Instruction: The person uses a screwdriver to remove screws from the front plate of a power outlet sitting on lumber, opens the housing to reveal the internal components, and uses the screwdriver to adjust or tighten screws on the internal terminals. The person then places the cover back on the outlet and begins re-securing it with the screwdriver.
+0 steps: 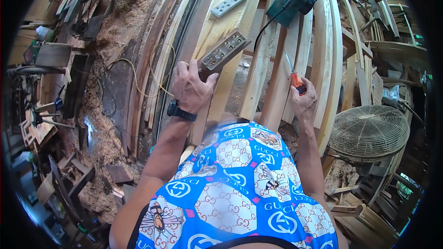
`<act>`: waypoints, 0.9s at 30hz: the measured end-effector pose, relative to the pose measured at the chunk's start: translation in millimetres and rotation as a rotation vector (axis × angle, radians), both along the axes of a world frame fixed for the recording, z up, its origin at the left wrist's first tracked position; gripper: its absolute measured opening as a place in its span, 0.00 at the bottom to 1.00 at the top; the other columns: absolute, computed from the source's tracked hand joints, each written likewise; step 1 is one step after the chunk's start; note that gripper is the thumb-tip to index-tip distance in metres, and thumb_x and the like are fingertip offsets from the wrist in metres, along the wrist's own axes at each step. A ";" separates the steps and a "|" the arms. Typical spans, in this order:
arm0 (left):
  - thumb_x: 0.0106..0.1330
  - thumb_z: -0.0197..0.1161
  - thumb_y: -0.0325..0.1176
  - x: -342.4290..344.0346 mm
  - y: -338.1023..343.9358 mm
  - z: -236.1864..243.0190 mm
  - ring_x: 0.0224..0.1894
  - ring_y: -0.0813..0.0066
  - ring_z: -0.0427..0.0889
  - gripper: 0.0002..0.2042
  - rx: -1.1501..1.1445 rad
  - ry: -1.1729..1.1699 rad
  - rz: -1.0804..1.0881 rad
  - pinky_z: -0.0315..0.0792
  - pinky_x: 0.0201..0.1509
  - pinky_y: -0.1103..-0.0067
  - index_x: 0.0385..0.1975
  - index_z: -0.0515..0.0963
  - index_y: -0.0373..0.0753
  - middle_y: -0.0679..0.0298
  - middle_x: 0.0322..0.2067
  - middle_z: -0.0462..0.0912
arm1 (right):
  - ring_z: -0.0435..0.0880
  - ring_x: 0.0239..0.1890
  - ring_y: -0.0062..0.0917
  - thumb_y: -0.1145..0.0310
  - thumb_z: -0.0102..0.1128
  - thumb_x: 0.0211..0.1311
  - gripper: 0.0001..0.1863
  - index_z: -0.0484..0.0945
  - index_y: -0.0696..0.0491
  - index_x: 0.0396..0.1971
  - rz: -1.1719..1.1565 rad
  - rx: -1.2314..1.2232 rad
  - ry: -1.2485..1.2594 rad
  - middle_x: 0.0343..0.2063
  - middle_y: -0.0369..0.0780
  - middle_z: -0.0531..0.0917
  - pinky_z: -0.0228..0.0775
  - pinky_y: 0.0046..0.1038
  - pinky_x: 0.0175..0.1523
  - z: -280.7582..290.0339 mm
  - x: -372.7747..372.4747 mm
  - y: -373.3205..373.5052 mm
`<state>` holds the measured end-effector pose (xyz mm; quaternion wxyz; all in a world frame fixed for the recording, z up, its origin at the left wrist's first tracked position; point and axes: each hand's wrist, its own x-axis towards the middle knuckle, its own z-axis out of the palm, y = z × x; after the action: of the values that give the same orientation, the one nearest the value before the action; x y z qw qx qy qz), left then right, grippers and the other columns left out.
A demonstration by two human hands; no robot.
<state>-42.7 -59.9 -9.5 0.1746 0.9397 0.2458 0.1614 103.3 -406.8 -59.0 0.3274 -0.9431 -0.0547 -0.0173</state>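
The two hands are well apart. The left hand [191, 86], with a dark watch [180, 112] at its wrist, has its thumb and fingers closed on the near end of an open socket strip [225, 51], whose metal contacts show; the strip is over a broad plank [220, 93]. The right hand [304, 102] is wrapped round the orange handle of a screwdriver [296, 79], its shaft pointing away from the person and apart from the strip. A pale socket cover [229, 4] lies farther up the broad plank. Beyond the screwdriver tip, a bulky green power tool [292, 1] sits across the boards, and its black cord [266, 28] curves between the hands toward the strip's far end. Gaps run between the long boards [325, 60]. On the left, a thin yellowish cable [134, 70] loops over darker planks [151, 70], and sawdust [102, 161] covers the floor around a wood offcut [119, 174]. A round caged fan [369, 133] stands close to the right forearm, beside the boards
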 end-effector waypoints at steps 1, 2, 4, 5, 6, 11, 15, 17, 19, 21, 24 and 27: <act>0.58 0.83 0.47 1.1 0.7 -0.8 0.49 0.46 0.83 0.29 -0.019 0.011 0.001 0.78 0.52 0.56 0.52 0.82 0.34 0.48 0.43 0.79 | 0.87 0.59 0.45 0.68 0.77 0.61 0.27 0.83 0.59 0.60 -0.001 -0.006 0.003 0.54 0.51 0.88 0.79 0.43 0.67 -1.7 0.5 -0.1; 0.58 0.84 0.47 2.1 1.6 -1.4 0.50 0.46 0.82 0.30 -0.038 0.022 0.001 0.78 0.53 0.56 0.53 0.82 0.34 0.49 0.44 0.79 | 0.87 0.59 0.45 0.68 0.77 0.61 0.27 0.83 0.59 0.60 -0.003 -0.005 0.004 0.54 0.51 0.88 0.79 0.43 0.67 -2.8 1.1 -0.8; 0.58 0.84 0.47 4.0 2.0 -5.2 0.50 0.47 0.82 0.31 -0.038 0.026 -0.003 0.78 0.53 0.56 0.55 0.81 0.34 0.48 0.43 0.79 | 0.87 0.58 0.45 0.69 0.75 0.61 0.27 0.82 0.60 0.61 0.001 -0.011 -0.019 0.54 0.50 0.88 0.79 0.43 0.66 -4.6 2.2 -1.0; 0.58 0.83 0.48 5.1 3.2 -5.8 0.49 0.47 0.82 0.32 -0.040 0.028 -0.005 0.79 0.53 0.57 0.56 0.81 0.34 0.48 0.43 0.79 | 0.87 0.58 0.45 0.69 0.75 0.61 0.27 0.82 0.60 0.61 -0.002 -0.008 -0.016 0.54 0.50 0.88 0.79 0.43 0.66 -5.5 3.7 -0.2; 0.58 0.83 0.48 6.7 6.3 -4.7 0.49 0.47 0.82 0.32 -0.037 0.030 -0.007 0.79 0.53 0.57 0.56 0.81 0.34 0.48 0.43 0.79 | 0.87 0.57 0.46 0.70 0.73 0.62 0.26 0.82 0.60 0.61 0.038 -0.067 -0.069 0.53 0.51 0.87 0.79 0.44 0.65 -6.2 6.8 1.0; 0.59 0.83 0.52 10.5 14.9 -5.0 0.49 0.48 0.82 0.37 -0.087 0.098 -0.081 0.79 0.53 0.58 0.61 0.79 0.33 0.49 0.45 0.79 | 0.87 0.53 0.49 0.74 0.65 0.63 0.25 0.82 0.59 0.61 0.128 -0.189 -0.012 0.51 0.52 0.86 0.79 0.48 0.61 17.7 6.6 19.4; 0.58 0.84 0.53 23.4 7.2 -4.0 0.51 0.50 0.80 0.38 -0.020 -0.020 -0.081 0.76 0.58 0.58 0.62 0.81 0.34 0.50 0.47 0.79 | 0.88 0.47 0.43 0.76 0.60 0.63 0.27 0.81 0.59 0.63 0.212 -0.105 0.029 0.49 0.52 0.86 0.80 0.44 0.54 36.3 -10.0 23.6; 0.58 0.84 0.52 30.0 4.2 -0.1 0.52 0.50 0.79 0.37 -0.048 -0.049 -0.073 0.75 0.59 0.58 0.62 0.82 0.34 0.50 0.48 0.80 | 0.89 0.45 0.40 0.76 0.59 0.63 0.28 0.81 0.59 0.65 0.302 0.016 -0.022 0.48 0.51 0.87 0.80 0.41 0.52 56.0 -20.9 33.4; 0.57 0.84 0.50 33.3 5.2 -0.7 0.52 0.50 0.79 0.36 -0.095 -0.021 -0.086 0.76 0.59 0.59 0.61 0.83 0.34 0.49 0.49 0.80 | 0.88 0.41 0.36 0.76 0.60 0.63 0.30 0.81 0.58 0.68 0.351 0.123 0.268 0.46 0.50 0.88 0.80 0.36 0.49 95.4 -33.9 60.2; 0.57 0.84 0.50 34.1 7.2 1.1 0.52 0.49 0.79 0.36 -0.107 -0.009 -0.089 0.76 0.59 0.58 0.61 0.83 0.34 0.50 0.49 0.80 | 0.89 0.41 0.35 0.76 0.60 0.66 0.30 0.80 0.57 0.70 0.401 0.146 0.281 0.46 0.49 0.89 0.80 0.35 0.49 107.9 -41.2 82.2; 0.56 0.84 0.49 36.0 7.0 1.7 0.52 0.49 0.80 0.36 -0.121 0.010 -0.092 0.77 0.58 0.58 0.61 0.83 0.33 0.50 0.49 0.80 | 0.90 0.44 0.37 0.74 0.60 0.72 0.28 0.78 0.56 0.72 0.585 0.279 0.212 0.47 0.52 0.88 0.80 0.37 0.50 105.5 -54.1 109.4; 0.57 0.82 0.48 38.4 4.4 4.7 0.52 0.49 0.80 0.35 -0.194 0.035 -0.068 0.77 0.57 0.57 0.62 0.83 0.34 0.50 0.49 0.79 | 0.89 0.44 0.42 0.73 0.60 0.73 0.29 0.76 0.54 0.73 0.623 0.288 0.315 0.44 0.53 0.87 0.80 0.40 0.52 105.2 -63.6 131.3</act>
<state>-4.3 -55.5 -4.8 0.2658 0.9288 0.2313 0.1145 39.7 -275.5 46.3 0.4507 -0.8166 -0.2852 0.2208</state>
